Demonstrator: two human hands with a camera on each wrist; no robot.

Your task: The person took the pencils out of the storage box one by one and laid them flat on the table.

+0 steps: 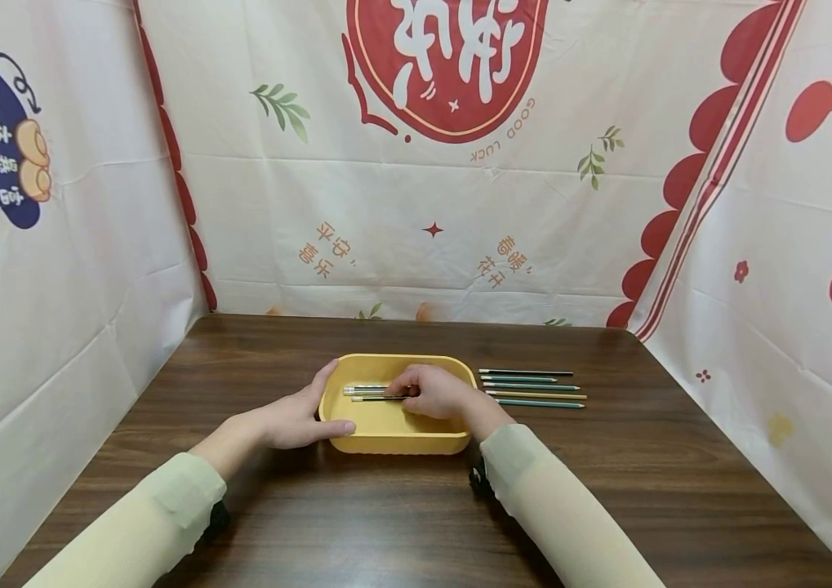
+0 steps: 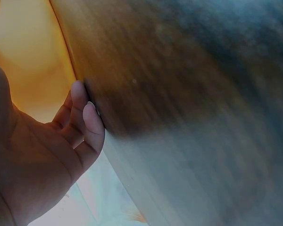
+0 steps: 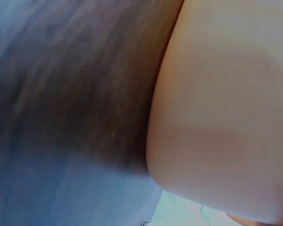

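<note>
Box, yellow and open-topped, is the one container we see from the head view, and it stands on the wooden table. Inside it, pencils lie side by side, nearly parallel to its long walls; we count about three, though the fingers cover part of them. Our right hand reaches into the box over its right end, with the fingertips and thumb bent closely together, pinching the nearest dark pencil. Our left hand clasps the left end of the box, fingers and thumb spread widely apart, the thumb over the near rim and the fingers by the far left corner. Just right of the box we count five more pencils in a neat stack of rows: one black, farthest from us, three green and one tan. Beyond the box hangs a white printed cloth.

From the left wrist view, we see the left hand's gently bent fingers against the outer wall of the box, with bare tabletop beside that wall.

From the right wrist view, we see one blurred outer wall of the box and the table next to it; we cannot tell from here how the right fingers lie.
</note>
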